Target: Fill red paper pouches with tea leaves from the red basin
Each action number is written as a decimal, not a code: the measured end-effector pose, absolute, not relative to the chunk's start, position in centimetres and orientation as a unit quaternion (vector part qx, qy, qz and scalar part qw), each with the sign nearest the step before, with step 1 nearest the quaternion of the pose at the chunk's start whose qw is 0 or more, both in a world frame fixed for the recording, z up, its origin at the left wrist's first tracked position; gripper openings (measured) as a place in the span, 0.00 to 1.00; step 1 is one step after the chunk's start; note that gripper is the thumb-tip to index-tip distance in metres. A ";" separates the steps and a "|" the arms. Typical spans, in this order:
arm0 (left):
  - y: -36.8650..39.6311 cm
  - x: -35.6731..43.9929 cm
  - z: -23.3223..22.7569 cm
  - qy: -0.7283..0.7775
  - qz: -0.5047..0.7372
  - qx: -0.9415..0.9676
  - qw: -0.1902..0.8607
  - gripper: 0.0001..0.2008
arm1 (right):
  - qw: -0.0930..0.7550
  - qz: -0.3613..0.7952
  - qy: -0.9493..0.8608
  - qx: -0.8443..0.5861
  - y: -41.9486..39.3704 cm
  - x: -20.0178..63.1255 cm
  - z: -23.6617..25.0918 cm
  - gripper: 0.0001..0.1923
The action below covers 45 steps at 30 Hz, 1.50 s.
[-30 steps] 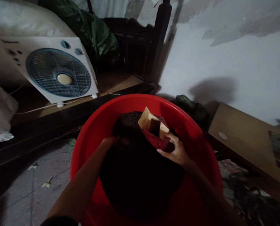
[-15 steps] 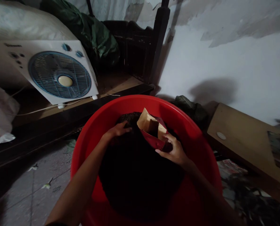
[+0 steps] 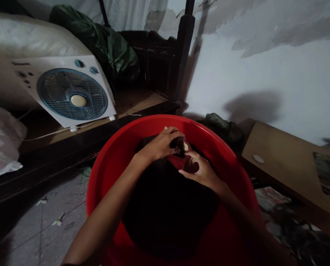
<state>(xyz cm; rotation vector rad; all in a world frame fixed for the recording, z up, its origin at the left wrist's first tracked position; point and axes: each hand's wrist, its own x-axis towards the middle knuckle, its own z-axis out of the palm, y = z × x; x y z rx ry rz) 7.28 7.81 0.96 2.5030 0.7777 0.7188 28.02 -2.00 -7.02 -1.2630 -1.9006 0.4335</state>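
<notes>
In the round red basin (glossy plastic), hands grip a pouch.

Your red pouch, its tan paper lining barely showing at the mouth, sits tilted on the dark granular heap filling the red basin.

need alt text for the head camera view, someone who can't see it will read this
Two bare hands work over a red basin heaped with dark granular material: the right hand holds a small red pouch while the left hand covers its mouth with a handful. A white box fan stands behind on the left.
</notes>
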 end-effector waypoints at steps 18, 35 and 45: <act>4.2 -1.0 1.4 0.387 0.314 0.843 0.201 0.11 | 0.443 0.126 -0.673 -0.580 0.9 33.3 -1.9 0.21; 7.9 -2.5 -4.5 0.463 0.233 0.847 0.123 0.16 | 0.434 0.021 -0.639 -0.635 -10.9 32.9 -8.5 0.10; 7.9 -0.1 -9.1 0.602 0.162 0.684 0.379 0.35 | 0.391 0.147 -0.620 -0.664 -9.8 34.0 -11.9 0.23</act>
